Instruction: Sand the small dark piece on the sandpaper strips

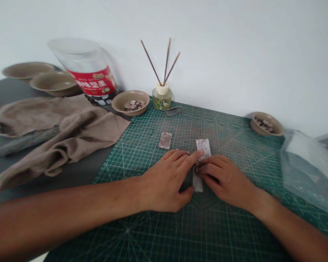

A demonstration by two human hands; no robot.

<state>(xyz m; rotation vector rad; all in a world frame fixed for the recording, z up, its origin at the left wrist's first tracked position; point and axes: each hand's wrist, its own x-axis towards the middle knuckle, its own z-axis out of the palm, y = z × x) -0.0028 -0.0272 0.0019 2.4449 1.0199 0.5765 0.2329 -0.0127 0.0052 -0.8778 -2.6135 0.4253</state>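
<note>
A narrow pale strip [203, 145] lies on the green cutting mat [142, 160], its middle covered by my hands. My left hand [171, 180] rests with fingers stretched out; its index finger presses on the strip and its thumb lies by the strip's lower end. Fingers bent together, my right hand [224, 178] pinches a small dark-edged piece [196, 169] against the strip; most of that piece is hidden. Beyond my left hand, a short brownish, worn-looking rectangle [165, 140] lies flat on the mat.
A bowl of small chips [130, 103] stands back left, another bowl [267, 124] back right. A reed diffuser [162, 96] and a grey scrap [173, 111] are between them. Left are a red-labelled jar [95, 82], stacked bowls [54, 83] and a brown cloth [79, 127]. A plastic bag [308, 167] lies right.
</note>
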